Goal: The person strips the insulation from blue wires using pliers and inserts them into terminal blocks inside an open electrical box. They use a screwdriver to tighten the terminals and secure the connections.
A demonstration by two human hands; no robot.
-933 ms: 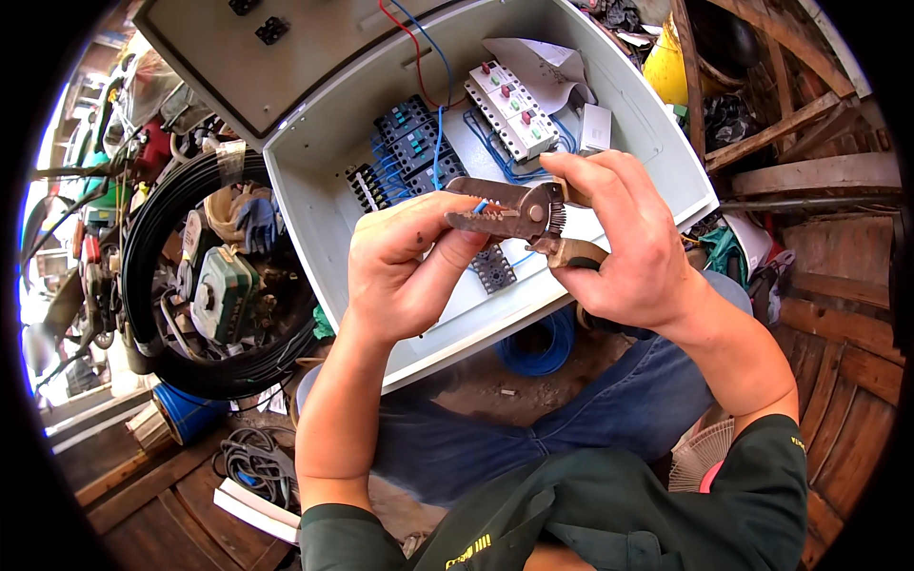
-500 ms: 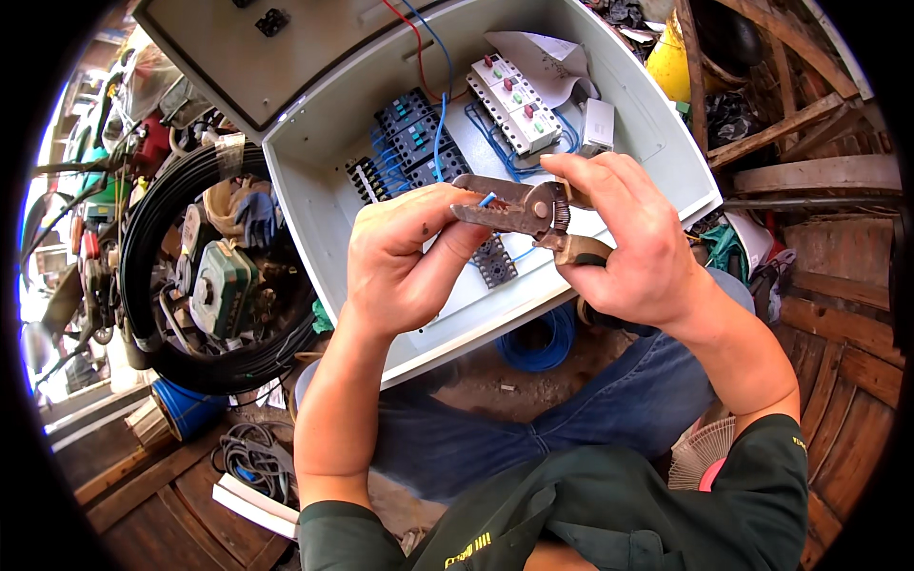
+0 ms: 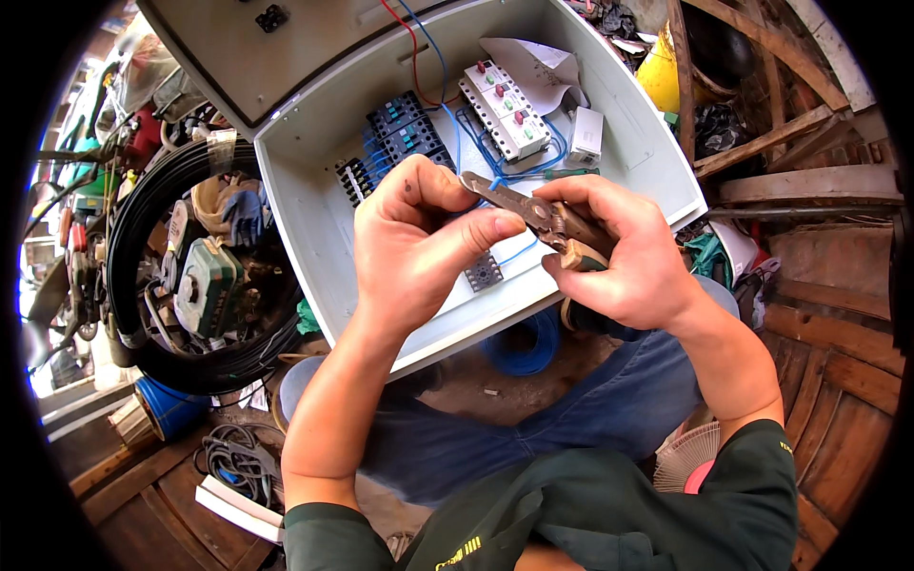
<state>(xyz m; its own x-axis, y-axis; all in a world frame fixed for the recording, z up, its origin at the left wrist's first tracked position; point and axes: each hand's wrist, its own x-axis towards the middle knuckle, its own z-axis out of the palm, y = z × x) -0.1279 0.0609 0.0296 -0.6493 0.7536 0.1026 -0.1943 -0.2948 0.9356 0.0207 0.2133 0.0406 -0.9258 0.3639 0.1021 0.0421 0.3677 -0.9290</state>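
My right hand is closed round the handles of worn wire strippers, whose jaws point left. The jaws are nearly together on a thin blue wire, and a short bit of it shows above them. My left hand pinches the wire right beside the jaws, its thumb stretched along them. Its fingers hide most of the wire there. Both hands are held above a grey metal enclosure that rests at my lap. Behind them inside it are black contactors and a row of white breakers.
A black relay socket lies near the enclosure's front wall. A white box and a paper sheet are at its right. The enclosure door hangs open behind. Left stands a black cable coil; a blue wire coil lies below.
The strippers have tilted, with their jaws closer together. My left thumb has slid forward along the jaws. The whole view has shifted slightly.
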